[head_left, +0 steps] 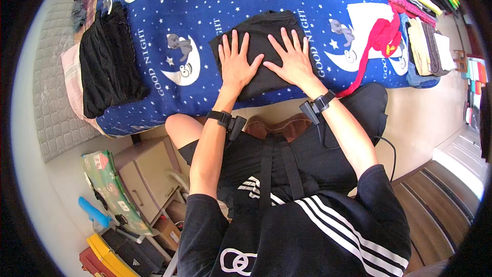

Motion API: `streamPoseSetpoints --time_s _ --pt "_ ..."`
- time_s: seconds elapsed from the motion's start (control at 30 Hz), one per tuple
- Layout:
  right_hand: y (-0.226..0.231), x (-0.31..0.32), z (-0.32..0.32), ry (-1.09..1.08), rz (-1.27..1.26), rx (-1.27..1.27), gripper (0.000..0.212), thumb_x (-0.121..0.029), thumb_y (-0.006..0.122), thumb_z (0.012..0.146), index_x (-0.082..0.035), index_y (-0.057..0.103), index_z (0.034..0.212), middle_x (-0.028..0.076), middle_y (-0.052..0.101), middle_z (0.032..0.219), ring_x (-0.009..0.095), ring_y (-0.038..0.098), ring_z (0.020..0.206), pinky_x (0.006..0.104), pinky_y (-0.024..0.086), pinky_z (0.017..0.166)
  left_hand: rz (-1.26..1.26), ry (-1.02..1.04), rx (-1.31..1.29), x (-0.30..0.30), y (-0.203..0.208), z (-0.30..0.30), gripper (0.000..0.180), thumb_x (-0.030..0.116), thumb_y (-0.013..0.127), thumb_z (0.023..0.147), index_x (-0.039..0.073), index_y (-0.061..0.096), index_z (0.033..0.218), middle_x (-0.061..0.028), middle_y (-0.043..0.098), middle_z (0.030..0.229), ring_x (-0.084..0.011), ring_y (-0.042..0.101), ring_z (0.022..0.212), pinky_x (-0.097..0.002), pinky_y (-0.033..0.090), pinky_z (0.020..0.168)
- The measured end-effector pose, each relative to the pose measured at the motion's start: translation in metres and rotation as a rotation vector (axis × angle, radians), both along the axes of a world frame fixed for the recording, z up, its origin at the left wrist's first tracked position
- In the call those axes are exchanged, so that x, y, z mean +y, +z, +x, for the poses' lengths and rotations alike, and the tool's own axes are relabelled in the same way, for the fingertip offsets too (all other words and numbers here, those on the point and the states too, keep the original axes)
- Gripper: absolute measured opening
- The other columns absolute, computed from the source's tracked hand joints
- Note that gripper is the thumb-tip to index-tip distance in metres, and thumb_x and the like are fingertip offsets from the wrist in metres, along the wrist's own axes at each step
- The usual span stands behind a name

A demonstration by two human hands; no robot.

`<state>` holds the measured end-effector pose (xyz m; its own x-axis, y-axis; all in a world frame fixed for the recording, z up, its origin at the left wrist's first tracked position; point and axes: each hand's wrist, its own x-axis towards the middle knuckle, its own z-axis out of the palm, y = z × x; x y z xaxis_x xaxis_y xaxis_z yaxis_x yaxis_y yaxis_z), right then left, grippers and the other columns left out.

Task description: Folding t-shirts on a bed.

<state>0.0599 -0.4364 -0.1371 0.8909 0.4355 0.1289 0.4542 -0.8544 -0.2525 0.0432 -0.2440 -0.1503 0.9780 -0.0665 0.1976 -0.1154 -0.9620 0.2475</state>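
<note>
A folded black garment (pixel 264 25) lies in front of me on a blue blanket (pixel 200 92) printed with moons and stars. My left hand (pixel 238 64) rests flat on its left half, fingers spread. On the right half, my right hand (pixel 292 61) is pressed down flat too, its fingers fanned out. The two thumbs point at each other, a small gap between them. Neither hand grips anything. What kind of garment it is cannot be made out. Both wrists carry black straps with small devices.
Another black garment (pixel 110 61) lies at the left edge of the bed. To the right are a red garment with a long strap (pixel 382 38), a white cloth (pixel 366 15) and folded clothes (pixel 423 46). A cabinet (pixel 148 174) stands below left; a dark cable (pixel 393 154) hangs near my right arm.
</note>
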Motion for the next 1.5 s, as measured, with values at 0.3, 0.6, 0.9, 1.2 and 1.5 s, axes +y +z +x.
streamPoseSetpoints --time_s 0.3,0.6,0.9,1.2,1.5 --pt "-0.004 0.002 0.008 -0.013 0.003 -0.015 0.078 -0.061 0.054 0.082 -0.021 0.032 0.145 0.015 0.022 0.152 0.04 0.018 0.139 0.0616 0.013 0.109 -0.014 -0.004 -0.029 -0.001 0.003 0.006 0.073 0.052 0.057 0.083 0.015 0.036 0.143 -0.0138 0.023 0.152 -0.0397 0.014 0.14 -0.0539 0.013 0.112" --pt "-0.006 0.003 0.007 -0.044 0.047 -0.009 0.083 -0.061 0.055 0.081 -0.014 0.03 0.146 0.013 0.023 0.152 0.035 0.019 0.14 0.0593 0.013 0.111 0.091 -0.214 -0.116 -0.013 0.009 0.037 0.058 0.038 0.052 0.09 0.008 0.04 0.139 -0.0069 0.035 0.147 -0.0277 0.027 0.138 -0.0484 0.02 0.112" --pt "-0.005 0.003 0.008 -0.04 0.001 -0.005 0.078 -0.061 0.054 0.081 -0.021 0.033 0.145 0.015 0.022 0.152 0.039 0.018 0.139 0.0613 0.012 0.109 -0.033 -0.141 0.0 -0.024 -0.004 0.051 0.057 0.04 0.052 0.086 0.019 0.043 0.139 -0.0079 0.033 0.148 -0.041 0.021 0.138 -0.0577 0.018 0.11" --pt "-0.007 0.004 0.007 -0.04 0.013 -0.017 0.078 -0.055 0.061 0.078 -0.021 0.036 0.143 0.014 0.023 0.152 0.037 0.018 0.139 0.0619 0.012 0.109 0.02 -0.108 -0.021 -0.029 -0.006 0.047 0.06 0.039 0.054 0.081 0.025 0.045 0.138 -0.0103 0.029 0.15 -0.0433 0.018 0.138 -0.0609 0.015 0.109" --pt "-0.01 0.001 0.005 -0.051 -0.002 -0.079 0.076 -0.064 0.05 0.083 -0.023 0.034 0.144 0.013 0.021 0.152 0.037 0.018 0.139 0.0608 0.012 0.109 0.031 0.001 -0.022 0.009 -0.001 -0.003 0.063 0.049 0.047 0.091 0.015 0.036 0.143 -0.0087 0.029 0.151 -0.0331 0.022 0.139 -0.0503 0.016 0.112"
